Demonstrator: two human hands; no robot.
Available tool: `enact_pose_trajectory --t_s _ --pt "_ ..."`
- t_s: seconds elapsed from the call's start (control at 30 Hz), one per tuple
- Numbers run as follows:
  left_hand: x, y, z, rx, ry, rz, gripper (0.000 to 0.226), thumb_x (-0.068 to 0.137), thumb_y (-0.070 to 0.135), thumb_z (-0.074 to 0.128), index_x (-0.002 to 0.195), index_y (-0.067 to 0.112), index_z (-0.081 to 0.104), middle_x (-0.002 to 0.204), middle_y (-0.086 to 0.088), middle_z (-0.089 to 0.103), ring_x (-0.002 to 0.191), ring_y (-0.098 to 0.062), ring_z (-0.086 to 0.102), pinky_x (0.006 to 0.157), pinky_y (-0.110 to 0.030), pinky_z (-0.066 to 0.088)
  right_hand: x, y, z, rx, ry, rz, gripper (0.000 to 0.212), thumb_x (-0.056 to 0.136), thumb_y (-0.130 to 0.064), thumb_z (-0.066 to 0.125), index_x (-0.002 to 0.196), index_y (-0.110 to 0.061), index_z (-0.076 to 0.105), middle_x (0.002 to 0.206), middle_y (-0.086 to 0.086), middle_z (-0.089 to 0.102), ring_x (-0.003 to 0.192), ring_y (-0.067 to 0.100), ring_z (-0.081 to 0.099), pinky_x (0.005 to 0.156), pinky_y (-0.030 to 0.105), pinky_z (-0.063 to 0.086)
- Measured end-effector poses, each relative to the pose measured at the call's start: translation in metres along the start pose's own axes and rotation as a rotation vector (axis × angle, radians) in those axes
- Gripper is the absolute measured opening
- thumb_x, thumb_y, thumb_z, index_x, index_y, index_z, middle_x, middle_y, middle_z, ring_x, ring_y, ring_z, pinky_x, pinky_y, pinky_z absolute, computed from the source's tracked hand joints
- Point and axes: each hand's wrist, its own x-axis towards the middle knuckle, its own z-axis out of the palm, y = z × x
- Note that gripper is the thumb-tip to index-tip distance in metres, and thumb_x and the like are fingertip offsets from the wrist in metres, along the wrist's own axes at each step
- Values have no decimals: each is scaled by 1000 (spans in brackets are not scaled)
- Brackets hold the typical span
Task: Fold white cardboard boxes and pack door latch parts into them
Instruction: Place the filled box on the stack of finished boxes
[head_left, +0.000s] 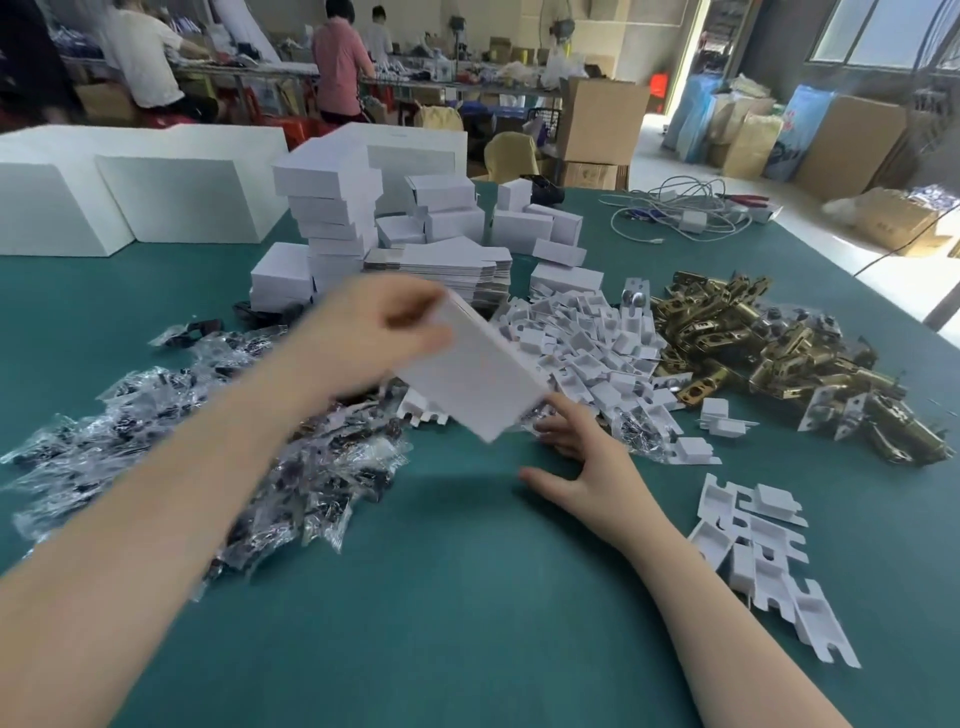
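Your left hand (374, 332) grips the box (467, 374) above your right hand (582, 457), which lies spread on the table (467, 597).

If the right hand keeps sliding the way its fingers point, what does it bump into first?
Probably the clear plastic bags of small parts just past the fingertips of the right hand. The pile of white cardboard inserts lies behind them. Depth is hard to judge here.

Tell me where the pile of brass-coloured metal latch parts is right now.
In the head view, the pile of brass-coloured metal latch parts lies on the right side of the green table, just right of the heap of white plastic inserts.
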Motion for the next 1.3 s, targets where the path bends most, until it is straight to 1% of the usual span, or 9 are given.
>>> enact_pose_trajectory --t_s 0.13,0.3,0.4,0.53,0.7,0.83,1.1,1.23,1.3 --pt "24 -46 -85 -986 333 -89 36 86 23 61 121 17 57 113 5 73 108 -17 68 83 -33 58 3 2 2 -42 9 18 73 79 -26 81 130 -58 41 112 -17 64 109 -6 58 99 10 41" --pt "82 -93 -127 -1405 876 -212 12 99 21 53 100 11 58 97 -2 70 93 -16 69 96 -38 53 6 0 2 -58 34 13 62 80 -22 80 119 -58 48 107 -19 65 106 -6 60 96 13 44" --pt "106 -115 -124 -1315 979 -381 9 99 19 46 106 16 53 101 3 69 87 -10 68 98 -29 49 6 0 3 -82 40 21 55 79 -24 80 116 -55 53 105 -19 66 106 -4 61 96 15 45" --pt "125 -140 -106 -1151 1099 -557 28 93 12 57 106 17 33 108 -2 60 81 -14 65 76 -34 60 6 1 3 -91 51 22 47 78 -20 82 109 -49 61 105 -20 67 105 -3 62 93 20 48" --pt "139 -155 -82 -987 1009 -647 36 89 13 64 115 15 39 111 -4 46 98 -19 55 57 -28 60 7 0 3 -78 56 50 36 79 -19 81 105 -40 68 102 -20 70 102 -4 63 90 17 48" --pt "148 -164 -73 -941 937 -666 36 90 17 65 115 16 40 99 1 46 73 -14 53 39 -23 52 7 -2 2 -62 56 75 34 80 -17 80 104 -38 70 101 -21 70 101 -5 63 89 11 46" --pt "159 -176 -75 -845 869 -694 43 98 22 58 133 3 42 107 -11 59 90 -17 63 75 -31 60 6 -5 1 -54 53 95 33 81 -18 78 103 -41 68 100 -21 69 100 -4 63 89 15 48" --pt "155 -155 -83 -646 1233 -564 41 99 23 39 138 9 42 140 -9 47 119 -23 55 93 -28 51 6 -5 1 -61 69 78 38 82 -17 77 99 -48 64 99 -21 69 99 -2 64 90 18 49" --pt "152 -125 -83 -452 1441 -232 42 92 18 43 134 12 43 136 -10 42 119 -19 49 101 -23 41 6 -4 2 -57 70 67 39 82 -18 77 98 -50 63 98 -23 69 98 -3 64 89 17 50"
